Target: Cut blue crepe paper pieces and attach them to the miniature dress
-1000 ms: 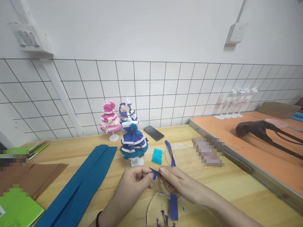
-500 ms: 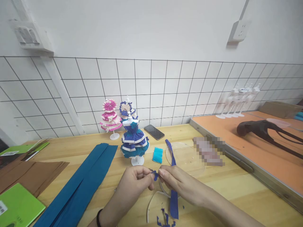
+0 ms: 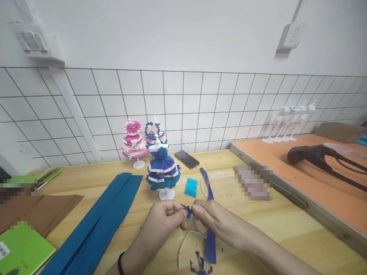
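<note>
My left hand (image 3: 162,223) and my right hand (image 3: 219,221) meet over the table, thumbs and fingers pinched. Between them is a small dark blue paper flower (image 3: 189,214), gripped from both sides. A thin dark line, too fine to name, runs between the fingertips at its top edge. A long dark blue crepe paper strip (image 3: 211,246) passes under my right hand. Small blue paper scraps (image 3: 201,263) lie below. Behind my left hand stands a miniature white dress form wearing a blue and teal ruffled paper dress (image 3: 163,165). A folded turquoise paper piece (image 3: 191,187) lies beside it.
Teal crepe paper (image 3: 100,214), brown paper (image 3: 51,208) and a green packet (image 3: 27,248) lie at left. A pink paper dress (image 3: 133,147) and a phone (image 3: 187,159) are at the back. A raised orange surface (image 3: 266,164) at right bears a dark bent object (image 3: 312,156).
Both hands keep nearly the same place and pinch. The small blue flower has shifted very slightly between the fingertips. The view has tilted a little.
</note>
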Demonstrator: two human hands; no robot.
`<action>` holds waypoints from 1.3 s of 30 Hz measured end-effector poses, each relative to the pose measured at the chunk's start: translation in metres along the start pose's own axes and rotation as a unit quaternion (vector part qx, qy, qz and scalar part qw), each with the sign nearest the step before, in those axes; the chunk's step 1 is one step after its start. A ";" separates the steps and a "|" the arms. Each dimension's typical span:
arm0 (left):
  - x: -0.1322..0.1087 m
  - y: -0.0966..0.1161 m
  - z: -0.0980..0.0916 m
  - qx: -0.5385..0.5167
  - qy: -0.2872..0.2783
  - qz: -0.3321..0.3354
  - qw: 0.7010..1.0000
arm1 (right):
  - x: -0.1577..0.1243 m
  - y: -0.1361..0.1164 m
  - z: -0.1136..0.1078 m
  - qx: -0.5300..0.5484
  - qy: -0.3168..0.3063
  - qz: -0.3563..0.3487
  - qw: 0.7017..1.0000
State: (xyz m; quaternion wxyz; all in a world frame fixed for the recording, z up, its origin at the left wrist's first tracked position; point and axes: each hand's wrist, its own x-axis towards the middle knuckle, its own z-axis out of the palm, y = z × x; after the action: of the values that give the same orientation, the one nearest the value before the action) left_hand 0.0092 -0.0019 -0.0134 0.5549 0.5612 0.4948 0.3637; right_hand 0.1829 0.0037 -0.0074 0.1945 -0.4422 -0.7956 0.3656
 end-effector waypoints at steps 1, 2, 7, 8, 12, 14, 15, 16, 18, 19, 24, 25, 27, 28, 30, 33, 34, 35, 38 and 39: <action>0.000 0.000 0.000 -0.001 -0.001 0.000 1.000 | 0.000 0.000 0.000 -0.001 0.001 0.001 1.000; 0.001 -0.001 0.000 -0.001 -0.002 0.001 1.000 | 0.000 0.000 0.000 -0.001 0.001 0.003 1.000; 0.001 0.000 0.000 0.007 0.001 0.003 1.000 | 0.000 0.000 0.001 0.009 0.003 0.009 1.000; 0.001 0.001 0.000 0.009 0.001 0.003 1.000 | 0.000 0.000 0.002 0.011 0.004 0.008 1.000; 0.000 0.003 0.000 0.005 0.001 0.010 1.000 | 0.000 -0.001 0.002 0.031 0.010 0.003 0.999; 0.000 0.002 0.000 0.001 0.005 0.016 1.000 | 0.001 -0.002 0.004 0.060 0.013 -0.001 0.998; 0.001 0.002 0.000 -0.002 0.006 0.018 1.000 | 0.002 -0.003 0.004 0.083 0.010 -0.004 0.996; 0.001 0.001 0.001 -0.008 0.008 0.019 1.000 | 0.002 -0.003 0.005 0.110 0.004 -0.007 0.994; 0.002 0.000 0.002 -0.026 0.009 0.023 0.999 | 0.003 -0.003 0.007 0.165 -0.011 -0.008 0.986; 0.002 -0.001 0.003 -0.034 0.008 0.025 0.999 | 0.003 -0.003 0.008 0.188 -0.015 -0.006 0.982; 0.000 -0.002 0.008 -0.054 0.018 0.031 0.998 | 0.004 -0.002 0.012 0.241 -0.009 0.009 0.971; -0.001 -0.001 0.009 -0.058 0.023 0.031 0.998 | 0.003 -0.002 0.013 0.241 -0.006 0.010 0.971; -0.001 -0.002 0.010 -0.066 0.032 0.031 0.997 | 0.003 -0.004 0.013 0.229 0.007 0.012 0.973; -0.001 -0.002 0.011 -0.069 0.038 0.031 0.996 | 0.002 -0.005 0.014 0.221 0.017 0.011 0.975; -0.001 -0.004 0.012 -0.070 0.046 0.033 0.996 | 0.002 -0.005 0.015 0.210 0.029 0.010 0.977; 0.000 -0.006 0.014 -0.065 0.053 0.035 0.996 | 0.005 -0.001 0.019 0.230 0.036 0.017 0.972; 0.000 -0.006 0.014 -0.063 0.054 0.034 0.996 | 0.008 0.001 0.020 0.250 0.038 0.028 0.967; -0.001 -0.005 0.014 -0.062 0.056 0.032 0.996 | 0.010 0.004 0.020 0.276 0.041 0.045 0.959; -0.001 -0.003 0.013 -0.057 0.059 0.025 0.996 | 0.016 0.011 0.019 0.360 0.069 0.090 0.926; -0.001 -0.003 0.013 -0.053 0.059 0.021 0.997 | 0.017 0.012 0.018 0.378 0.076 0.094 0.918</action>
State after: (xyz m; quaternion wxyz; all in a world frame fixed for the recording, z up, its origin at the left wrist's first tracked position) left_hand 0.0206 -0.0064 -0.0173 0.5460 0.5191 0.4946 0.4333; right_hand 0.1692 0.0148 -0.0281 0.3714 -0.4349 -0.5357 0.6213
